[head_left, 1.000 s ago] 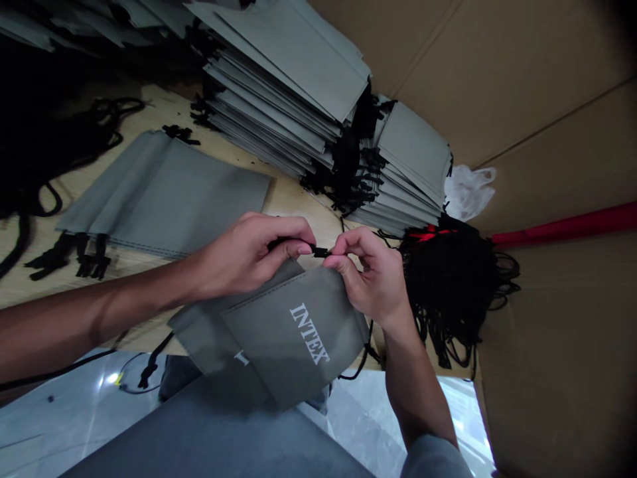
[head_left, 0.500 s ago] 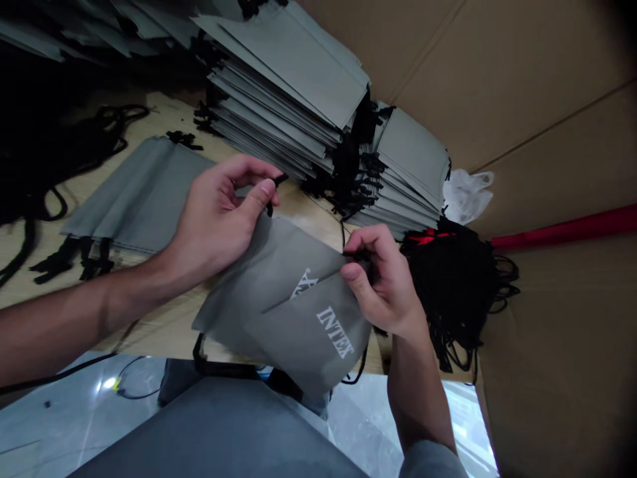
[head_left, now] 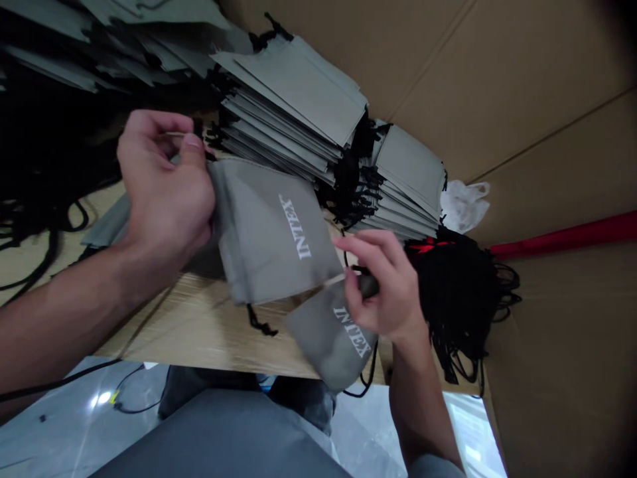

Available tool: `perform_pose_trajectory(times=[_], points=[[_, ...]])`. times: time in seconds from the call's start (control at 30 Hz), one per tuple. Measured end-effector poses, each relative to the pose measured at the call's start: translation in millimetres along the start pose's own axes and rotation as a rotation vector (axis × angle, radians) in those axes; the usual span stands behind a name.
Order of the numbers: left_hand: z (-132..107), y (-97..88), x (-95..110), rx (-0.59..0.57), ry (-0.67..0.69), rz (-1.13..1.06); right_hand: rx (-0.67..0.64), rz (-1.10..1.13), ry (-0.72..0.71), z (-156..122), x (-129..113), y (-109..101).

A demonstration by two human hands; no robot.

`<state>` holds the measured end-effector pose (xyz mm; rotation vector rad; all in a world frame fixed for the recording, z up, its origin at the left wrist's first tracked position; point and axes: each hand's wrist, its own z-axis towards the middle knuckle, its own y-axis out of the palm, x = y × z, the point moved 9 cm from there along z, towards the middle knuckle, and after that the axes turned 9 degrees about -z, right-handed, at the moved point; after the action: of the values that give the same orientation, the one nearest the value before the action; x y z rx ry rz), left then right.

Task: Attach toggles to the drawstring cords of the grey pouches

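Observation:
My left hand [head_left: 162,189] is closed on the top end of a grey drawstring pouch [head_left: 271,232] printed INTEX, lifted over the wooden table [head_left: 199,328]. My right hand [head_left: 385,285] pinches the top of a second grey INTEX pouch [head_left: 331,335] that hangs down over the table's front edge, black cord trailing beneath it. The two pouches overlap slightly between my hands.
Tall stacks of flat grey pouches [head_left: 298,113] stand behind, a smaller stack [head_left: 405,179] to the right. A heap of black cords [head_left: 460,292] lies beside my right hand, more cords at the far left. Cardboard walls [head_left: 522,86], a red bar [head_left: 567,232] and a white bag [head_left: 462,202] lie right.
My left hand has pulled one pouch up and to the left, away from the other. The right hand stayed nearly in place, keeping the lower pouch.

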<state>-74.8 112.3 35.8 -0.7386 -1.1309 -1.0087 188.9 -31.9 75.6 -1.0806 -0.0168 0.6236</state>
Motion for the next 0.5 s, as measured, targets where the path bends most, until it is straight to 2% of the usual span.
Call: perform_pose_trajectory(times=[0.1,0.17,0.23,0.3,0.4,0.43,0.5], points=[[4.4,-2.5,-4.8,0.001,-0.041,0.033,-0.140,-0.018,-0.051,-2.9,-8.5,26.9],[1.8,1.2,-5.8,-0.024,-0.047,0.035,-0.158,-0.052,-0.097,-4.4,-11.4,37.1],[-3.4,11.8,-4.7,-0.127,-0.062,0.081,-0.070,-0.050,-0.148,-4.5,-12.7,31.0],[-9.4,24.3,4.7,-0.271,-0.027,0.160,0.016,0.032,-0.125,-3.6,-6.4,15.8],[-15.5,31.3,37.1,-0.387,0.130,0.154,0.068,0.252,0.095,-2.8,20.4,-8.2],[-17.0,32.1,46.3,-0.421,0.142,0.097,0.121,0.322,0.195,-4.4,32.0,-17.9],[-23.5,40.4,53.7,-0.570,0.053,-0.031,0.058,0.468,0.367,-7.9,48.6,-16.7]])
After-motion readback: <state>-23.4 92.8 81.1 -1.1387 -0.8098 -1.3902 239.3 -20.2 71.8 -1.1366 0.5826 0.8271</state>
